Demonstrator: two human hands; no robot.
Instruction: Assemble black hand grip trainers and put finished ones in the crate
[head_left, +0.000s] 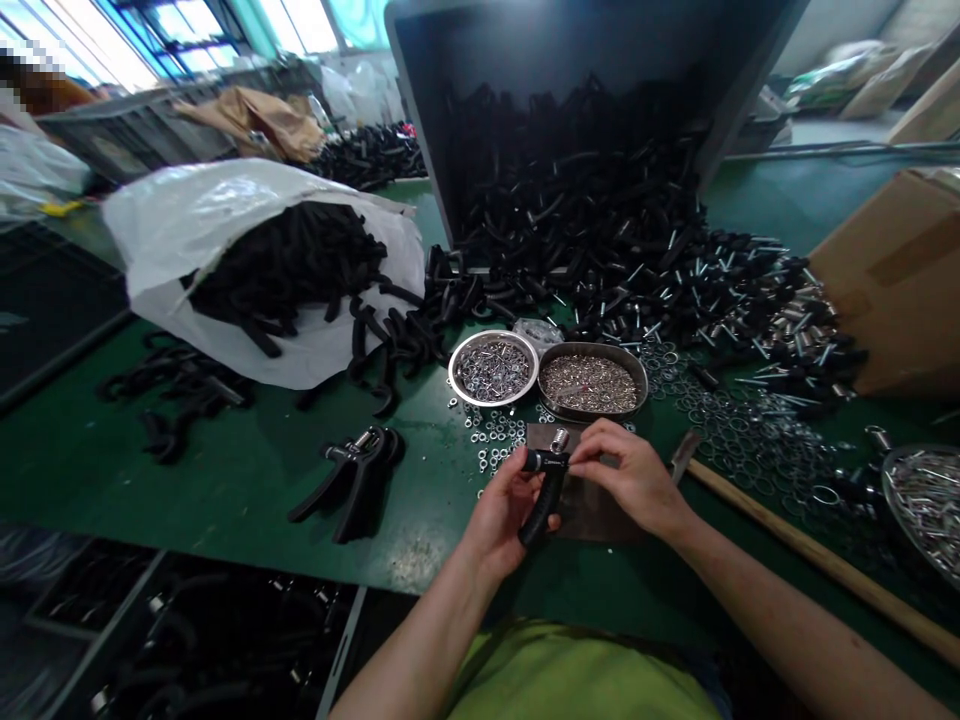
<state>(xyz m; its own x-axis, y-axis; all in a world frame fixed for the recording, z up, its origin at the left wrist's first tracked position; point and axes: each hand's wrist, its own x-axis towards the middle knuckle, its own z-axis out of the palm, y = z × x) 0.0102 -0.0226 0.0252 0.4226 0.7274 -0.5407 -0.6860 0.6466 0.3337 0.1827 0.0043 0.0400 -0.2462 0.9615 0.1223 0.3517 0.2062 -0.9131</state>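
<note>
My left hand [504,512] is wrapped round a black hand-grip exerciser [541,505], its curved handle pointing down and a short metal spring [559,440] standing at its top. At the right end of its crosspiece, my right hand [626,472] has thumb and forefinger pinched together; whatever they hold is too small to make out. Beneath both hands lies a dark flat plate [600,515]. Just beyond them stand a round steel bowl [452,378] of small screws and an oval tin [592,411] of tiny metal parts. Loose nuts [495,430] are scattered near the left hand.
More hand-grip exercisers [356,475] lie to the left. Behind are a white sack [180,200] and a tipped grey bin [424,110], both spilling black handles. On the right are a wooden-handled hammer [795,545], metal rings [750,440], a cardboard box [892,290] and another bowl [892,490].
</note>
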